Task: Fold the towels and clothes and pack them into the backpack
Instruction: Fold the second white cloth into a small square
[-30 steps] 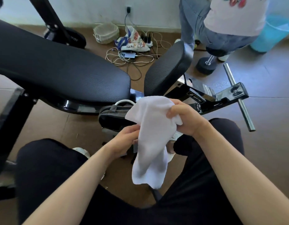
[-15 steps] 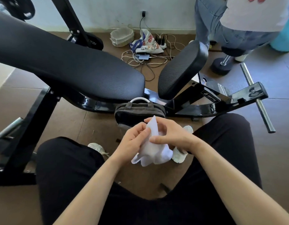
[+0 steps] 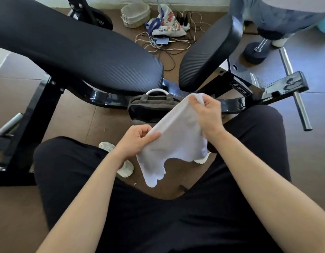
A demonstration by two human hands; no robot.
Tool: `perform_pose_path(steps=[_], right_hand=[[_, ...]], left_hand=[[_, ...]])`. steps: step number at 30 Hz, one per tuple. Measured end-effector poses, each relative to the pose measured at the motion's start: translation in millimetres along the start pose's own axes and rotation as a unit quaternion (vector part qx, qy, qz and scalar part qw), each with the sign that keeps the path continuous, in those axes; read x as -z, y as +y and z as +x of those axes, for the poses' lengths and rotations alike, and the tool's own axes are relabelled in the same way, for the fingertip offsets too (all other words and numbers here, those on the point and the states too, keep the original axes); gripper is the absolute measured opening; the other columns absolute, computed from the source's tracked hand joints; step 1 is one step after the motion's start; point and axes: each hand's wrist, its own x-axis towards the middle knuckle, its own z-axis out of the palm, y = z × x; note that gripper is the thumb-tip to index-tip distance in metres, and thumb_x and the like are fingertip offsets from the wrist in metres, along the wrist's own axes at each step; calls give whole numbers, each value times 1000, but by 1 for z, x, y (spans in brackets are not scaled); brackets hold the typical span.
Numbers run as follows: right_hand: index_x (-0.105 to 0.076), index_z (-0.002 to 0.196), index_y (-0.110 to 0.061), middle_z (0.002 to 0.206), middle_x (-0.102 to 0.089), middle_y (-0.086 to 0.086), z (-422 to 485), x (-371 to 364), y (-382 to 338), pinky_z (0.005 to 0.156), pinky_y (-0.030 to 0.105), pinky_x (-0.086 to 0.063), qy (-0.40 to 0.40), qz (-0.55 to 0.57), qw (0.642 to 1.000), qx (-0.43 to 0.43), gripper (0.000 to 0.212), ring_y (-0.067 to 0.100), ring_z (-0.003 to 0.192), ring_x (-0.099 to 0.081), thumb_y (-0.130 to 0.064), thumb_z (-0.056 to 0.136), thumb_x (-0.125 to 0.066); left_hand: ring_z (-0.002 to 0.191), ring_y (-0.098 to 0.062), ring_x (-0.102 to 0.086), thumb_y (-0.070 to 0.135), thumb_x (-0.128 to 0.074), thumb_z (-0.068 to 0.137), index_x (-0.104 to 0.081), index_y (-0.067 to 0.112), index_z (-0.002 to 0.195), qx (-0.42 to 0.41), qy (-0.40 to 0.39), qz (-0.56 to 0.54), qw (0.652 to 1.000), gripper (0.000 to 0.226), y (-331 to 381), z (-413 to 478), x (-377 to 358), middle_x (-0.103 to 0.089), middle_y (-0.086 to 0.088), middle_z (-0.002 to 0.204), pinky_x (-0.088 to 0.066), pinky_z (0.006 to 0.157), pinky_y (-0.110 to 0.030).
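Observation:
A white towel (image 3: 172, 143) is stretched in the air between my two hands, above my knees. My left hand (image 3: 138, 139) pinches its near left edge. My right hand (image 3: 207, 115) grips its far upper corner. The towel's lower part hangs loose in folds. A dark grey backpack (image 3: 150, 108) stands on the floor just beyond the towel, under the black bench; its white handle (image 3: 157, 91) sticks up. The towel hides part of the backpack's right side.
A black padded weight bench (image 3: 88, 52) spans the view ahead, its frame and steel bar (image 3: 294, 92) to the right. Cables, a phone and a bag (image 3: 165, 24) lie on the floor behind. Another person's legs (image 3: 278, 17) stand at the top right.
The towel, bunched small between both hands half a second ago, is now pulled out wide. My right hand rose up and away while my left hand stayed low.

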Motion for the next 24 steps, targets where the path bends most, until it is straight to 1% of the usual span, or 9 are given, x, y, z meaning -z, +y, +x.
perform_pose_path(steps=[3, 7, 10, 13, 15, 17, 20, 22, 24], right_hand=[[-26, 59, -25, 59, -21, -9, 17, 21, -10, 54, 27, -19, 142, 24, 990, 9, 55, 8, 58, -20, -22, 96, -68], [-34, 62, -23, 63, -25, -7, 43, 58, -7, 57, 28, -26, 275, 50, 960, -4, 47, 11, 63, -25, -34, 93, -69], [-29, 61, -24, 61, -25, -9, 44, 63, -1, 58, 30, -27, 271, 19, 962, -14, 50, 11, 62, -25, -29, 93, -66], [-43, 62, -22, 62, -40, -9, 38, 55, 5, 61, 30, -37, 164, -72, 984, -2, 39, 10, 62, -38, -21, 92, -67], [-69, 89, -19, 87, -65, -8, 30, 44, 3, 75, 21, -47, 31, -134, 991, 9, 3, 6, 82, -59, -18, 90, -71], [-68, 123, -17, 119, -67, -7, 19, 31, 0, 92, 10, -43, -121, -200, 972, 18, 36, 3, 110, -59, -22, 88, -77], [-55, 144, -24, 146, -55, -11, -1, 5, 1, 106, 7, -34, -302, -236, 923, 29, 65, -3, 134, -45, -32, 85, -81], [-55, 144, -28, 145, -56, -15, -11, -10, 8, 103, 4, -36, -392, -247, 886, 16, 64, -6, 132, -46, -40, 86, -80], [-70, 119, -25, 114, -71, -11, -17, -18, 11, 88, 17, -49, -444, -257, 858, -10, 33, -2, 105, -63, -41, 90, -76]], left_hand=[[66, -7, -57, 48, -75, 89, -60, 25, 67, 52, -77, 56, 994, 35, -8, -2, 8, -60, 7, 70, -43, 67, -29], [66, -22, -51, 49, -75, 88, -53, 19, 63, 123, -70, 176, 974, 44, -22, 3, 20, -56, 1, 73, -37, 67, -35], [67, -20, -45, 47, -70, 92, -46, 15, 66, 178, -53, 219, 958, 47, -25, 6, 25, -49, -3, 71, -32, 65, -33], [68, -17, -36, 48, -68, 94, -42, 15, 73, 173, -84, 123, 974, 48, -18, 5, 18, -39, -2, 72, -27, 64, -32], [66, -11, -37, 45, -68, 95, -43, 16, 74, 131, -69, 61, 987, 43, -13, 4, 9, -39, 4, 71, -29, 65, -32], [66, -7, -43, 37, -66, 98, -51, 14, 77, 74, -34, 32, 996, 34, -8, 3, 2, -46, 9, 70, -34, 69, -32], [89, -12, -62, 29, -64, 100, -71, 25, 104, 19, -50, -10, 999, 9, 3, -2, -4, -69, 5, 94, -47, 82, -34], [96, -14, -66, 26, -65, 100, -72, 27, 112, -6, -71, -16, 997, 14, 11, -8, -7, -73, -2, 102, -50, 85, -33], [93, -15, -67, 19, -67, 98, -74, 24, 108, -18, -68, -14, 997, 13, 13, -11, -6, -74, -6, 98, -51, 84, -34]])
